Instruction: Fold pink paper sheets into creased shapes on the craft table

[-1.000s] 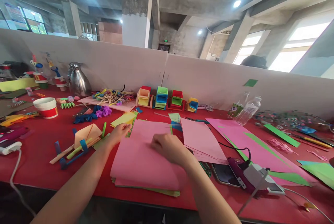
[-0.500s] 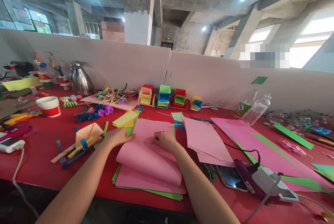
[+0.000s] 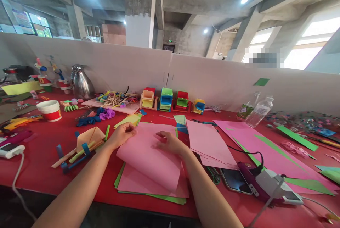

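A pink paper sheet (image 3: 151, 162) lies curled over, its near edge raised off a stack of pink and green sheets (image 3: 132, 182). At the sheet's upper left edge, my left hand (image 3: 122, 135) has its fingers curled in and pinched on the paper. My right hand (image 3: 170, 142) is over the sheet's upper right part, thumb and fingers apart; its fingertips are slightly blurred, and I cannot tell whether they touch the paper.
To the right lie more pink sheets (image 3: 209, 144), a phone (image 3: 236, 180) and a power adapter (image 3: 278, 189) with cables. A folded paper model (image 3: 91, 139) is left of my left arm. Behind stand small coloured paper boxes (image 3: 166, 98), a steel jug (image 3: 82, 82) and plastic bottles (image 3: 260, 111).
My left hand has lifted slightly and its fingers have curled at the sheet's edge. My right hand's fingers have spread. The curled sheet's near edge has shifted a little left and changed shape.
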The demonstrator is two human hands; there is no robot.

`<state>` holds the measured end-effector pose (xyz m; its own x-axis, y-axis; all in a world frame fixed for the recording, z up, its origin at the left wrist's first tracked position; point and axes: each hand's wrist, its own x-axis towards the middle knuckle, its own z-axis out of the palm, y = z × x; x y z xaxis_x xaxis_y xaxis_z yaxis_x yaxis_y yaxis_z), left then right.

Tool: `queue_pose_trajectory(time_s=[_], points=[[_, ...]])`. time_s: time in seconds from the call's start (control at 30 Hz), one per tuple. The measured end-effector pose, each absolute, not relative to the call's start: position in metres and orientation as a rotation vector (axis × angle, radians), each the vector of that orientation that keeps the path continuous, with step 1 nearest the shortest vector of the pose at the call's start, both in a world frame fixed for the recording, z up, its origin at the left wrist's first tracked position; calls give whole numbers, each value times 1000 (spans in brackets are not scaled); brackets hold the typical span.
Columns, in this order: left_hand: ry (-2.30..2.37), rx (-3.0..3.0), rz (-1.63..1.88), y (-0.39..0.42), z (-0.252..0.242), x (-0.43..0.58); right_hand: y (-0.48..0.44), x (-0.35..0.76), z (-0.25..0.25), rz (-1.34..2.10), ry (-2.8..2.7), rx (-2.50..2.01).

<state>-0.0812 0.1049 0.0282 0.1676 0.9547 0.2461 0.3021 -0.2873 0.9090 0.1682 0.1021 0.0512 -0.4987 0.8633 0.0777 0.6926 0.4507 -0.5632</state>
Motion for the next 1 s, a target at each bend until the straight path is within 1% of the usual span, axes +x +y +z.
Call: queue_pose_trajectory(time_s=[0.1, 0.17, 0.4, 0.6, 0.73, 1.0], points=[[1156, 1636, 1206, 106, 28, -77, 102, 176, 55, 935, -2280, -1218], [1122, 1587, 1200, 105, 27, -75, 102, 180, 56, 958, -2265, -1209], [1122, 1484, 1073, 102, 19, -69, 99, 182, 60, 843, -2232, -1259], [1165, 1440, 1167, 105, 19, -67, 99, 179, 61, 583, -2195, -1358], [1138, 1410, 1213, 106, 20, -65, 101, 178, 59, 470, -2196, -1357], [1119, 1390, 1226, 106, 20, -65, 102, 177, 59, 425, -2205, -1371]])
